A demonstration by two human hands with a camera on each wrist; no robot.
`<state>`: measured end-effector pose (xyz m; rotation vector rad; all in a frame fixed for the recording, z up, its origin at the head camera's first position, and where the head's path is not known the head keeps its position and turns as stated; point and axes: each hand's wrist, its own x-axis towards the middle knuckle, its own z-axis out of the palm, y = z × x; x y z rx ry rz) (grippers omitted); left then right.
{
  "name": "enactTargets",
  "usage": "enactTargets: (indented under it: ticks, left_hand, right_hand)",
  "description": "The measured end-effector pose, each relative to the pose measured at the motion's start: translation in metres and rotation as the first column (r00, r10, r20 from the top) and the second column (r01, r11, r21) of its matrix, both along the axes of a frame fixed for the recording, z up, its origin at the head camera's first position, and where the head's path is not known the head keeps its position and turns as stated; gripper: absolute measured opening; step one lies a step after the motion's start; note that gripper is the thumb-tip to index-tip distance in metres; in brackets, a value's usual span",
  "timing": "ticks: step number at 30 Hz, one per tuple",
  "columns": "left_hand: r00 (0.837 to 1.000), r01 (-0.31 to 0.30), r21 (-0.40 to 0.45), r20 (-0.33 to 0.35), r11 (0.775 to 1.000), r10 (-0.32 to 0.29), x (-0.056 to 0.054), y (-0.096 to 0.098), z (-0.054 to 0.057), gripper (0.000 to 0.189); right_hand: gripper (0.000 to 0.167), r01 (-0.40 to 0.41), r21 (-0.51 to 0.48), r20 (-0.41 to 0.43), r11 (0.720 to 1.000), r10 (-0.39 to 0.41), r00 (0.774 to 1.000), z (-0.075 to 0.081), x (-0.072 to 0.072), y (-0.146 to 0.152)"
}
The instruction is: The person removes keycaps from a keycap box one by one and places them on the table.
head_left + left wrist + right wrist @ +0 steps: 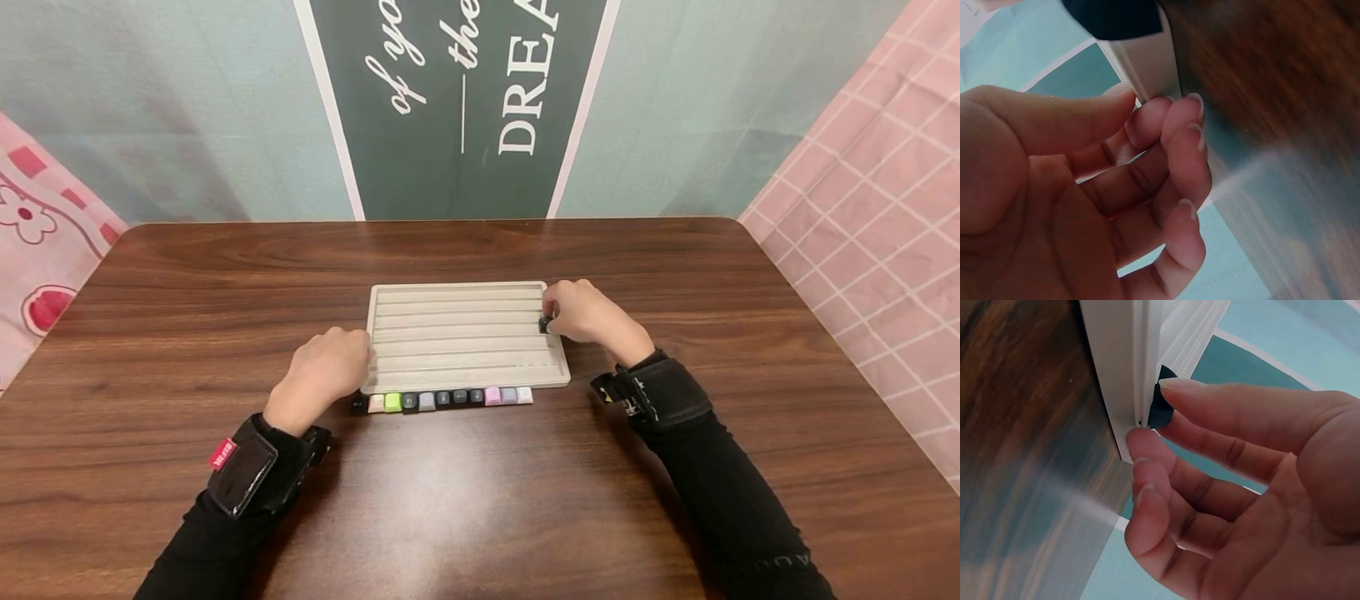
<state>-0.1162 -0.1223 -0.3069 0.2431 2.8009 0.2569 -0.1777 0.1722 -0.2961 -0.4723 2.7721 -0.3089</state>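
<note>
An off-white ridged tray lies on the table between the hands. My left hand holds its left side; in the left wrist view the thumb and index finger pinch the rim. At the tray's right side, my right hand pinches a small black keycap over the grooves. The right wrist view shows this keycap between thumb and index finger, against the tray's inner edge. Several keycaps in black, green, pink, grey and white stand in a row along the tray's near edge.
The tray and keycaps are on a brown wood-grain table. Behind it hangs a pale green curtain with a dark lettered panel. Pink patterned cloth hangs at both sides. Each wrist wears a black strap.
</note>
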Motion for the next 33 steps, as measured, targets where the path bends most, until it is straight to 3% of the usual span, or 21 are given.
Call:
enactTargets:
  ticks: [15,33]
  left_hand:
    - [1.0,-0.003,-0.002,0.001,1.0,0.003,0.0,0.0,0.001,0.019]
    - [1.0,-0.007,0.0,0.01,1.0,0.007,0.0,0.0,0.0,0.019]
  right_hand:
    - [0.005,-0.011,0.019,-0.019,1.0,0.011,1.0,0.002,0.003,-0.001]
    - [0.007,-0.042,-0.014,-0.032,0.999,0.041,0.999,0.007,0.017,0.002]
